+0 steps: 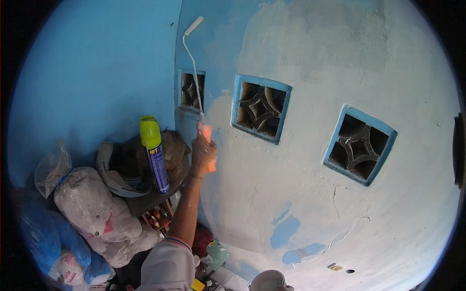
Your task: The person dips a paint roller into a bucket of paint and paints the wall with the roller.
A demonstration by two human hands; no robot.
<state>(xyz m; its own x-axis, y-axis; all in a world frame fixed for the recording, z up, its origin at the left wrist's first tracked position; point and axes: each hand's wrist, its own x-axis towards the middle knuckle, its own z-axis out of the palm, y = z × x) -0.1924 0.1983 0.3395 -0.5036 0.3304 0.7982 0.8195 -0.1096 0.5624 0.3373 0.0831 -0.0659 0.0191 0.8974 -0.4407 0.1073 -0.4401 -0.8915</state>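
My left hand (pixel 203 153) is closed around the orange handle (pixel 208 133) of a paint roller, with the arm stretched up and forward from the lower edge. The roller's thin white rod rises past the smallest vent opening to a slim white roller sleeve (pixel 194 25), high up near the wall corner. Whether the sleeve touches the wall, I cannot tell. Patchy whitish paint covers much of the light-blue wall (pixel 291 169) in front, with bare blue spots low down. My right hand is out of sight.
Three blue-framed vent openings (pixel 262 107) sit in the wall. To the left, a spray can (pixel 155 155) with a lime cap stands on a cluttered dark shelf, beside stuffed plastic bags (pixel 85 196) and blue bags (pixel 46 237). A white round container (pixel 268 281) shows at the bottom edge.
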